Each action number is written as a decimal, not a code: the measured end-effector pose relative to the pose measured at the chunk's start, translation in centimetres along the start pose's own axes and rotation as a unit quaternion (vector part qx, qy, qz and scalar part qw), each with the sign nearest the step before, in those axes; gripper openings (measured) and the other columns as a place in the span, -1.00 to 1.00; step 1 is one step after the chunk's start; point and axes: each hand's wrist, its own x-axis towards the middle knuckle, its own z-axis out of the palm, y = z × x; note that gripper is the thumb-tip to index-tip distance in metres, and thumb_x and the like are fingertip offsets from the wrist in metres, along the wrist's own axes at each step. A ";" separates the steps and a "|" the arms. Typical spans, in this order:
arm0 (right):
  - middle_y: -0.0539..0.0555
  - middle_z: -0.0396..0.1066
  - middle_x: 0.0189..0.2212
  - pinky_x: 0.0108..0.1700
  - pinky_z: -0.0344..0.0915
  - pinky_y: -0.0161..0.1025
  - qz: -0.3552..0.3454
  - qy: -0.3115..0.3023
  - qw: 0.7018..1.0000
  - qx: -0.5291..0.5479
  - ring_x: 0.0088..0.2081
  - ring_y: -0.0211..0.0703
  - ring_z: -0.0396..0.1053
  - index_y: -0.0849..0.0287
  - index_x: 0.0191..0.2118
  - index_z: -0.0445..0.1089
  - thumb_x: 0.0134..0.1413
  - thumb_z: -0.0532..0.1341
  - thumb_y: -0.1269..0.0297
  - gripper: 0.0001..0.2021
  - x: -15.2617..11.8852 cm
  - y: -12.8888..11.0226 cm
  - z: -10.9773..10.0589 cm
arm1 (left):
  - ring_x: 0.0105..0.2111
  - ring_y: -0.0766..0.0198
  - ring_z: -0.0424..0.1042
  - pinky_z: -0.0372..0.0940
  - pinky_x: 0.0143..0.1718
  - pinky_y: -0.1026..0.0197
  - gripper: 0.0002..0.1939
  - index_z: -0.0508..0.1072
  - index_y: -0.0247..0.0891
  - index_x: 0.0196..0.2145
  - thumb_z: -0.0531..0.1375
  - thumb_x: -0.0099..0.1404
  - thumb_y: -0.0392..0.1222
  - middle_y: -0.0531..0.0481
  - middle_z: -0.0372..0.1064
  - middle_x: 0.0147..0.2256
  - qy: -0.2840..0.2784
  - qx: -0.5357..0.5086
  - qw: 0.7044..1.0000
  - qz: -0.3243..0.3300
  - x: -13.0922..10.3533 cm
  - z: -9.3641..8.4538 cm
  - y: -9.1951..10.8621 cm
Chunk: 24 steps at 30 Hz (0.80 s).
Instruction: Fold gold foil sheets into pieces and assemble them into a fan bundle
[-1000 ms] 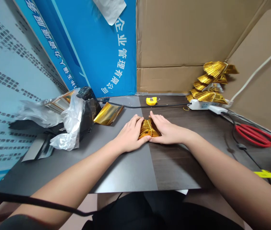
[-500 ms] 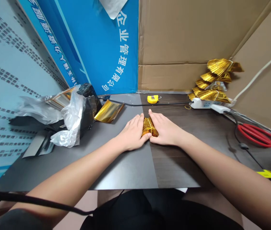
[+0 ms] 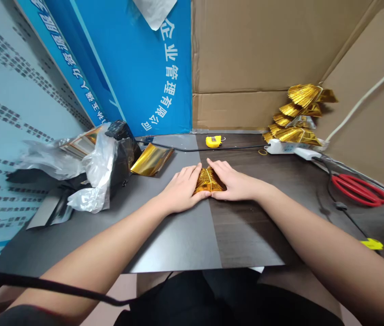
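Observation:
A bundle of pleated gold foil paper (image 3: 209, 180), with a thin band round its middle, lies on the table between my two hands. My left hand (image 3: 184, 190) holds its left end, with the thumb along the near edge and the fingers pressed together on the far side. At the right end, my right hand (image 3: 234, 182) grips it the same way. Both thumb tips nearly meet in front of the band. The ends of the bundle are partly hidden by my palms.
A stack of folded gold foil fans (image 3: 297, 113) stands at the back right by a white power strip (image 3: 282, 146). Red-handled scissors (image 3: 360, 190) lie right. A yellow tape measure (image 3: 213, 141), gold foil sheets (image 3: 152, 160) and crumpled plastic bags (image 3: 99, 158) are behind and left.
My hands have moved slightly apart, and more of the gold foil bundle shows between them, wider than before. The whole view has shifted a little.

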 end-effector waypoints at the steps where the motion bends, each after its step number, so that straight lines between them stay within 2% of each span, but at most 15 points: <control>1: 0.44 0.14 0.26 0.26 0.17 0.26 -0.007 0.006 1.000 0.012 0.27 0.33 0.11 0.40 0.43 -0.15 0.11 0.22 -0.03 -0.06 0.0 0.0 -0.2 | 0.33 -0.11 0.08 0.13 0.30 -0.18 -0.13 -0.06 -0.40 0.42 0.08 0.42 0.23 -0.35 0.03 0.35 0.005 -0.001 1.000 0.000 0.0 0.0 0.0; 5: 0.31 0.35 -0.03 0.07 0.31 0.13 -0.022 0.032 0.998 0.046 0.02 0.20 0.27 0.33 0.11 0.27 0.00 0.29 0.02 -0.38 0.2 -0.4 -0.9 | 0.22 -0.07 0.22 0.21 0.24 -0.13 -0.23 0.10 -0.33 0.34 0.19 0.38 0.17 -0.26 0.19 0.26 0.034 0.001 0.999 0.006 0.1 0.0 0.0; 8: 0.26 0.37 -0.15 -0.05 0.32 0.06 -0.013 0.037 0.997 0.061 -0.09 0.14 0.30 0.27 -0.08 0.32 -0.07 0.31 0.05 -0.52 0.4 -0.9 -1.2 | 0.20 -0.08 0.23 0.23 0.21 -0.14 -0.23 0.13 -0.36 0.32 0.21 0.36 0.16 -0.26 0.23 0.23 0.042 0.006 0.999 0.010 0.1 0.0 0.1; 12: 0.26 0.39 -0.20 -0.09 0.27 0.06 0.008 0.037 0.996 0.081 -0.15 0.15 0.32 0.25 -0.14 0.34 -0.11 0.34 0.05 -0.54 0.7 -1.4 -1.4 | 0.17 -0.12 0.26 0.24 0.19 -0.19 -0.19 0.15 -0.38 0.32 0.19 0.35 0.24 -0.29 0.25 0.22 0.054 0.010 0.998 0.025 0.1 0.1 -0.1; 15: 0.26 0.42 -0.21 -0.09 0.24 0.06 0.039 0.045 0.990 0.125 -0.17 0.17 0.34 0.25 -0.14 0.36 -0.19 0.38 0.07 -0.51 0.6 -1.5 -1.6 | 0.21 -0.15 0.23 0.22 0.21 -0.22 -0.09 0.10 -0.37 0.35 0.18 0.31 0.34 -0.31 0.22 0.25 0.084 -0.013 0.995 0.047 0.1 0.4 -0.5; 17: 0.22 0.46 -0.20 -0.10 0.24 0.03 0.063 0.051 0.981 0.177 -0.19 0.13 0.38 0.23 -0.09 0.35 -0.22 0.40 0.11 -0.47 0.5 -1.4 -1.9 | 0.24 -0.15 0.20 0.21 0.23 -0.21 -0.04 0.07 -0.37 0.36 0.18 0.29 0.38 -0.34 0.20 0.26 0.137 -0.035 0.987 0.078 0.0 0.4 -0.7; 20: 0.20 0.48 -0.10 -0.03 0.29 0.00 0.098 0.067 0.950 0.289 -0.11 0.09 0.43 0.21 -0.02 0.32 -0.20 0.42 0.09 -0.41 0.2 -1.2 -2.1 | 0.21 -0.07 0.23 0.23 0.22 -0.15 -0.13 0.11 -0.33 0.33 0.19 0.31 0.33 -0.34 0.23 0.21 0.285 -0.062 0.948 0.124 -0.2 -0.1 -0.5; 22: 0.21 0.47 -0.02 0.02 0.31 -0.04 0.112 0.075 0.916 0.378 -0.02 0.06 0.43 0.20 0.00 0.30 -0.13 0.41 0.02 -0.41 0.2 -1.4 -2.1 | 0.09 0.03 0.30 0.32 0.10 -0.04 -0.32 0.23 -0.32 0.23 0.23 0.35 0.17 -0.28 0.30 0.06 0.389 -0.063 0.909 0.134 -0.3 -0.6 -0.2; 24: 0.20 0.46 0.01 0.05 0.32 -0.08 0.114 0.073 0.874 0.467 0.01 0.02 0.44 0.19 0.02 0.32 -0.07 0.37 -0.07 -0.41 0.4 -1.9 -2.0 | -0.11 0.16 0.35 0.36 -0.08 0.10 -0.61 0.35 -0.30 0.04 0.25 0.37 -0.04 -0.15 0.36 -0.14 0.440 -0.056 0.884 0.148 -0.5 -1.1 0.1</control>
